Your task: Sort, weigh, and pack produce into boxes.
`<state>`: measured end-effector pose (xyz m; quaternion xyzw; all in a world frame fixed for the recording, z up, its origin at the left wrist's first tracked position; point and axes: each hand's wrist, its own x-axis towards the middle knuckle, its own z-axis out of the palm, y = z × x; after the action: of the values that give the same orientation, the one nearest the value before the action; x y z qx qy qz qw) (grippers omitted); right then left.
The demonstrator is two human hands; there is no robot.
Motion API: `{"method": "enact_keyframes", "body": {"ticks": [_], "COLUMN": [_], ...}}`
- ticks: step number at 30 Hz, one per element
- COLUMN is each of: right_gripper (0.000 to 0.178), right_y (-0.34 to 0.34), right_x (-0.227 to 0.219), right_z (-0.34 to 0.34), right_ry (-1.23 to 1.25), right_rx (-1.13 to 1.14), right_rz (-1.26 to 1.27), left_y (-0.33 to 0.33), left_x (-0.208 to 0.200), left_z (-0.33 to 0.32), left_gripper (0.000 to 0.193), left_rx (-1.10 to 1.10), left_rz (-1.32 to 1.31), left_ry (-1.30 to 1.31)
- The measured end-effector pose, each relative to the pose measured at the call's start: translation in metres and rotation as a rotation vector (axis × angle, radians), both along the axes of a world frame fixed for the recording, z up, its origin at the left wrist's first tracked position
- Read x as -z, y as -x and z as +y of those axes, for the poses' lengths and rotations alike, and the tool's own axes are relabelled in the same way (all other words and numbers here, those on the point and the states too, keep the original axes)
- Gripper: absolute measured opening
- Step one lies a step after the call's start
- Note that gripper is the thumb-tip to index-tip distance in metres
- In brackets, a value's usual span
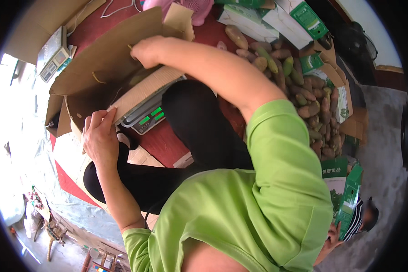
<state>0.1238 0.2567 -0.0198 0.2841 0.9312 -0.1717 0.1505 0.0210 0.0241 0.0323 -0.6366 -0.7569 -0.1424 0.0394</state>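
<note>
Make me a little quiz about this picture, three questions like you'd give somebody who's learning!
1. What colour glows on the displays of the scale?
a) red
b) green
c) blue

2. True or false: the vegetable pile lies to the right of the open brown cardboard box.

3. Which of the person's hands is nearer the pink fan?

Key:
1. b
2. True
3. The right hand; the left hand is farther away.

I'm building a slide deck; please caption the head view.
Left hand gripping the edge of an open cardboard box, right hand over it, near a lit scale and heaped vegetables.
</note>
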Motion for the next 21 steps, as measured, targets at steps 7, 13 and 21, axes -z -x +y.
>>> {"method": "enact_keyframes", "body": {"ticks": [7,13,21], "right_gripper": [0.028,0.026,0.020], "right_y": [-0.119,-0.242,-0.346], "right_x": [-0.066,0.028,0.182], "right_z": [0.000,-0.019,-0.167], "right_ry": [0.435,0.125,-0.051], "right_rx": [0.163,0.540,0.273], "right_rz": [0.829,0.771,-0.288], "left_y": [0.003,0.006,0.008], "left_x": [0.001,0.007,0.010], "left_z": [-0.004,0.002,0.000], "left_gripper": [0.033,0.034,0.039], "left_rx": [-0.011,-0.002,0.015], "left_rz": [0.018,-0.011,0.044], "left_ry": [0.004,0.030,0.006]}}
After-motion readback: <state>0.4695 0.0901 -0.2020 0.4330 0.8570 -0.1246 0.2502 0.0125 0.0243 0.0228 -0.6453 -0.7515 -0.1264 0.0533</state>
